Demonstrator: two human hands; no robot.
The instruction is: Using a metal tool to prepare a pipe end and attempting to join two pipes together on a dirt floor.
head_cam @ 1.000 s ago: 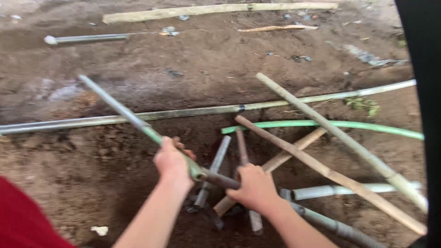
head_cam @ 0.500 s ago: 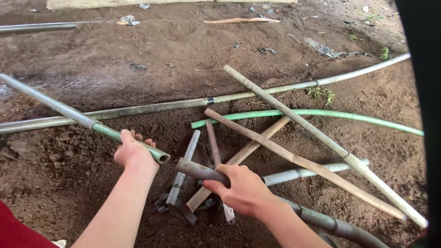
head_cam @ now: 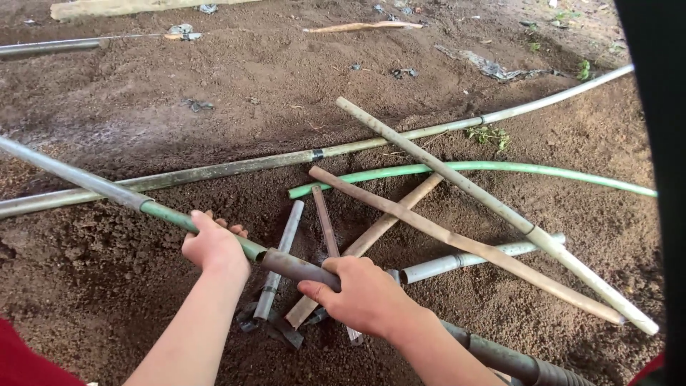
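A: What's the left hand [head_cam: 214, 246] on?
B: Wrapped round a long grey-green pipe [head_cam: 107, 190] slanting above the soil [head_cam: 143, 129]
A: And the right hand [head_cam: 364, 297]?
B: Gripping a dark brownish pipe [head_cam: 296, 268], ends meeting

No packages, labels, signs or screens show anywhere in the frame. From the upper left to the lower right, nothing printed or displayed appears on any surface.
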